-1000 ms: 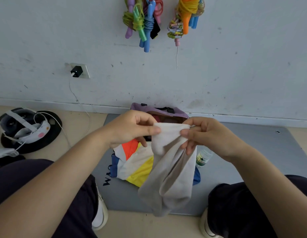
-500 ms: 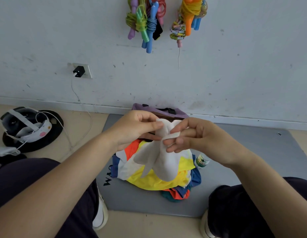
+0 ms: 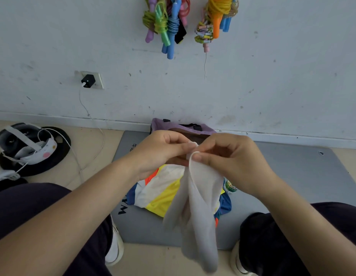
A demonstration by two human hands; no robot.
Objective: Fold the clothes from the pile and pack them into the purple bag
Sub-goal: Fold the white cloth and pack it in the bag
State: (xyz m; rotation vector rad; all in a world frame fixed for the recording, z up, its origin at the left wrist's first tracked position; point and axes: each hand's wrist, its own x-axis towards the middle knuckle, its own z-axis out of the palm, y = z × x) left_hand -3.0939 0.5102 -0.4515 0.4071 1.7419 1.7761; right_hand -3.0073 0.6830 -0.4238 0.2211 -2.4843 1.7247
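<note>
Both grips pinch the top edge of the white garment (image 3: 197, 204), left hand (image 3: 161, 150) and right hand (image 3: 230, 156) now close together where a second ago they held it spread, so it hangs doubled above the pile (image 3: 163, 194) at mid-mat (image 3: 292, 176), the bag (image 3: 183, 127) waiting at the far edge.

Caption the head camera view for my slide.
Both hands, left and right, pinch a white garment above the colourful clothes pile.
</note>
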